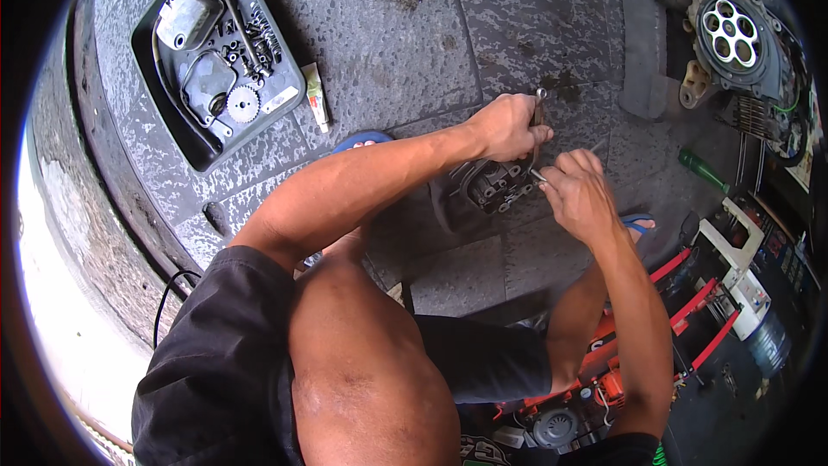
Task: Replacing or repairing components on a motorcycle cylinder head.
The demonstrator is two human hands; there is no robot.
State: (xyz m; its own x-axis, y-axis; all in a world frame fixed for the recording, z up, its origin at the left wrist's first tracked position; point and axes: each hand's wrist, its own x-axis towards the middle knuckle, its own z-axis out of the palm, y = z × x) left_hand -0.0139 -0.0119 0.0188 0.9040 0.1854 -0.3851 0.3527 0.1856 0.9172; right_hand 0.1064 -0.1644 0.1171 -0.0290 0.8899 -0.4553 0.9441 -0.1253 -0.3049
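Note:
On the floor between my feet lies a dark metal engine part [493, 188], which looks like a cylinder head. My left hand [507, 126] is closed around a combination wrench [541, 100], whose ring end sticks up past the fingers. The wrench's lower end reaches down to the side of the engine part. Close beside it, my right hand [578, 193] pinches a short, thin metal piece [538, 175] at the part's right edge. Most of that piece is hidden by the fingers, so its kind cannot be told.
At the upper left stands a grey tray [289, 99] of bolts, a sprocket and a cover, with a small tube [316, 99] beside it. An engine block [733, 43] sits at the upper right, above a green bottle [703, 170]. A red machine [604, 380] is by my right leg.

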